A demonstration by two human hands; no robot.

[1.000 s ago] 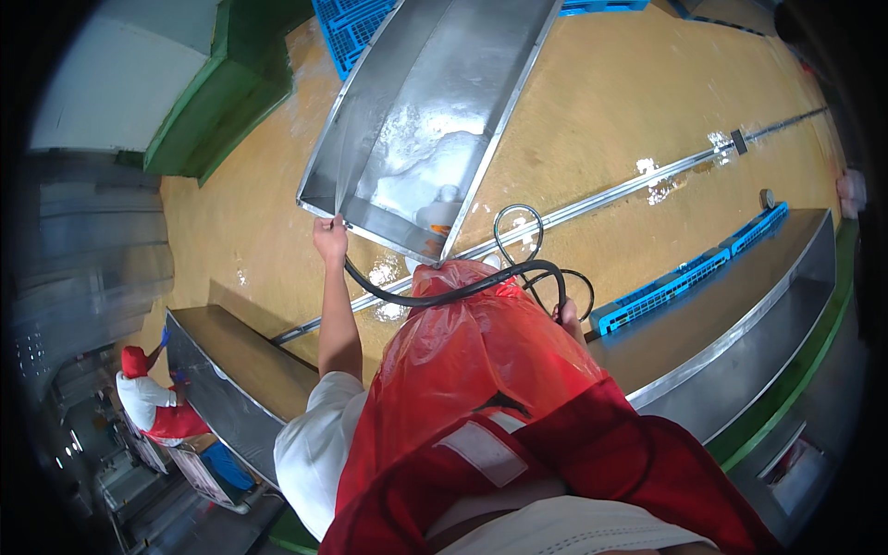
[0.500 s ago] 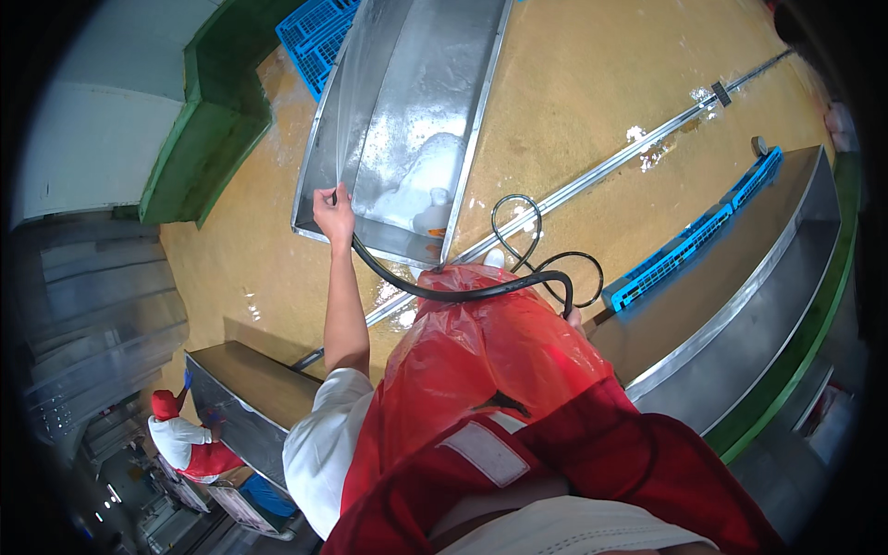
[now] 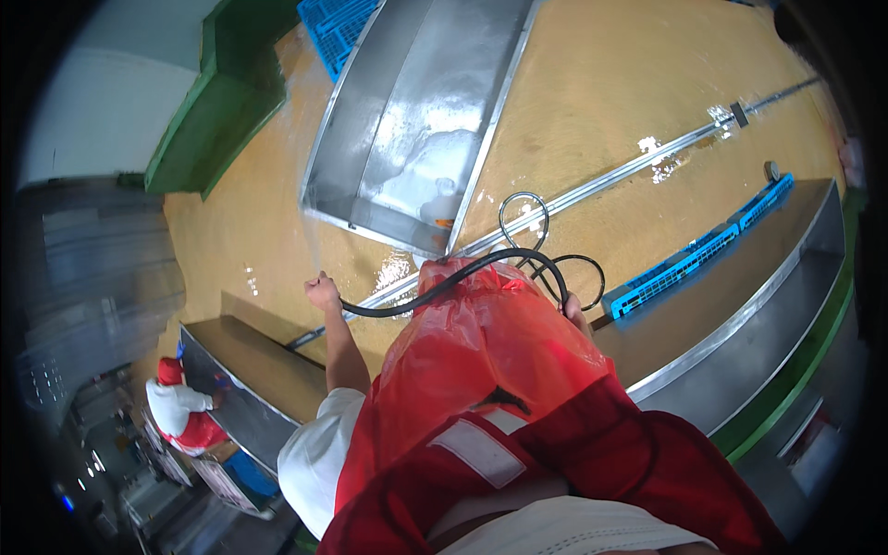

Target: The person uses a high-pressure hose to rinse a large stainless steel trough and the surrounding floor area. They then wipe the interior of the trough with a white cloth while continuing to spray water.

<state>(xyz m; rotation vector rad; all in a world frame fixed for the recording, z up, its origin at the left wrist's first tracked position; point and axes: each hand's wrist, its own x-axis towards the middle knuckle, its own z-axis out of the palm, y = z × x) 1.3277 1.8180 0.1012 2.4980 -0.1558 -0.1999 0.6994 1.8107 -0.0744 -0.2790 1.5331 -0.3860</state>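
Note:
My left hand (image 3: 322, 290) is closed round the end of a black hose (image 3: 398, 310). It is held in front of the near left corner of a long stainless steel trough (image 3: 365, 162). A faint stream of water runs from it up along the trough's left edge. The hose crosses in front of my red plastic apron (image 3: 462, 342) to my right hand (image 3: 575, 313), closed on it at my right side, with the fingers partly hidden. Beyond, the hose lies in loops on the floor. Wet sheen and a small orange piece (image 3: 445, 223) show inside the trough.
A metal drain channel (image 3: 629, 172) crosses the wet tan floor (image 3: 592, 83). Blue crates (image 3: 675, 268) stand by a steel table (image 3: 731, 361) at right; a blue pallet (image 3: 335, 32) is far left. A co-worker in a red cap (image 3: 180, 407) stands at another steel table (image 3: 250, 365).
My left hand has drawn back toward me, from over the trough's near end to outside its corner, and the water stream has shifted left. The hose now arches higher before the apron.

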